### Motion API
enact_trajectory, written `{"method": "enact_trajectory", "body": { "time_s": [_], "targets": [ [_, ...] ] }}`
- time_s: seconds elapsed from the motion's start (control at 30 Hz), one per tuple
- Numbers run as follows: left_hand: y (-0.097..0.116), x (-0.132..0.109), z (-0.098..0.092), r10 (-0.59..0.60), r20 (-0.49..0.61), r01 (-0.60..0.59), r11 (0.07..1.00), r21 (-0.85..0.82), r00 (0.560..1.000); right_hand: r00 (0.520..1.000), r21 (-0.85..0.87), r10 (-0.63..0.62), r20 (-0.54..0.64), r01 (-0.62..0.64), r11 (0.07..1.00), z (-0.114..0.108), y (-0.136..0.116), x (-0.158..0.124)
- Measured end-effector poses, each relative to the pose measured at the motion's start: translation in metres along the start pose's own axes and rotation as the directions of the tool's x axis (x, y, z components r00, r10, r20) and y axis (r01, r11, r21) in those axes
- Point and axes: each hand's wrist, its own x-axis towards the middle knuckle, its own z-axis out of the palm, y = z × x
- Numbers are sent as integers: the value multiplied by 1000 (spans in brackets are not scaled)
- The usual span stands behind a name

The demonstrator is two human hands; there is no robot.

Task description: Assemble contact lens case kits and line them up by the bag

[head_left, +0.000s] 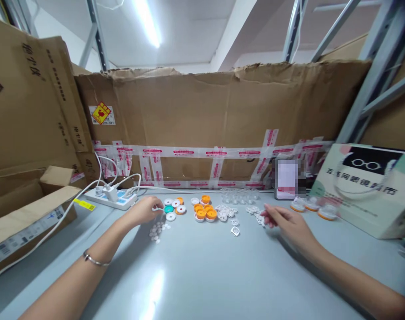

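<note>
My left hand (146,210) is on the left of the table, its fingers bent together at the edge of a group of round caps. Among these are white caps (170,217), a teal cap (169,209) and orange ones. Just below the fingertips lie several small white discs (155,231). My right hand (289,222) is on the right, thumb and fingers pinched beside loose white plastic pieces (254,210). Whatever either hand grips is too small or hidden to make out. Between the hands sit orange-and-white round caps (205,213) and a pile of white notched pieces (225,212).
Clear plastic parts (240,196) stand in a row at the back. A phone (286,179) leans against the cardboard wall (189,111). Clear orange-rimmed containers (327,212) sit beside a paper bag (365,191). At left are a power strip (122,199) with cables and an open carton (32,218).
</note>
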Motion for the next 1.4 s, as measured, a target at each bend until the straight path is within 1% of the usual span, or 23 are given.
{"method": "enact_trajectory", "body": {
  "time_s": [0.07,0.17,0.23,0.3,0.33,0.43,0.5,0.63,0.73,0.8,0.87,0.9,0.97,1.03,1.07,1.1,1.17,1.2,1.27,1.33,1.4],
  "targets": [
    [-1,0,2,-23,38,22,1000,22,999,992,53,-61,114,55,997,23,-19,1],
    [-8,1,0,-75,65,71,996,60,995,953,153,-131,272,92,984,56,-43,1],
    [-20,3,-5,-125,50,119,988,102,991,935,128,-148,324,112,986,74,-53,-3],
    [-36,4,-12,-177,14,173,974,148,984,927,117,-171,334,139,983,86,-56,-9],
    [-43,4,-15,-198,-1,196,966,169,980,923,140,-188,337,148,979,90,-55,-12],
    [-60,3,-21,-233,-6,229,952,206,973,895,234,-251,369,172,957,93,-47,-17],
    [-64,3,-21,-244,3,238,947,213,970,877,226,-284,388,208,952,91,-42,-18],
    [-66,6,-11,-272,-9,267,937,226,962,854,159,-326,406,285,945,88,-39,-15],
    [-67,7,-8,-287,-13,282,931,231,958,851,149,-308,426,269,951,88,-40,-14],
    [-64,6,-12,-293,-30,291,927,235,956,857,150,-294,423,254,956,88,-41,-15],
    [-53,3,-17,-285,-63,291,927,236,957,867,163,-284,409,237,958,87,-43,-14],
    [-42,2,-19,-269,-79,280,932,231,960,873,172,-280,399,228,958,86,-43,-14],
    [-13,-1,-17,-200,-84,213,956,200,976,883,191,-273,383,214,958,84,-45,-13],
    [24,-7,-5,-67,-27,70,990,124,997,889,198,-271,370,209,958,82,-45,-12],
    [43,-10,4,53,23,-53,998,21,998,891,198,-271,363,211,957,82,-45,-11],
    [60,-14,14,139,60,-137,990,-39,988,893,198,-273,357,213,957,82,-45,-11],
    [87,-22,35,222,89,-218,974,-54,971,896,199,-275,350,216,956,82,-44,-10],
    [95,-25,43,252,119,-247,967,-57,960,896,201,-274,350,215,956,82,-43,-10],
    [103,-29,55,295,141,-293,955,-38,945,895,201,-271,356,210,957,83,-43,-10],
    [102,-29,59,316,136,-313,949,-43,939,894,199,-265,361,204,959,84,-43,-11],
    [94,-25,55,308,95,-304,951,-61,947,893,197,-263,366,202,959,84,-43,-11]
  ]
}}
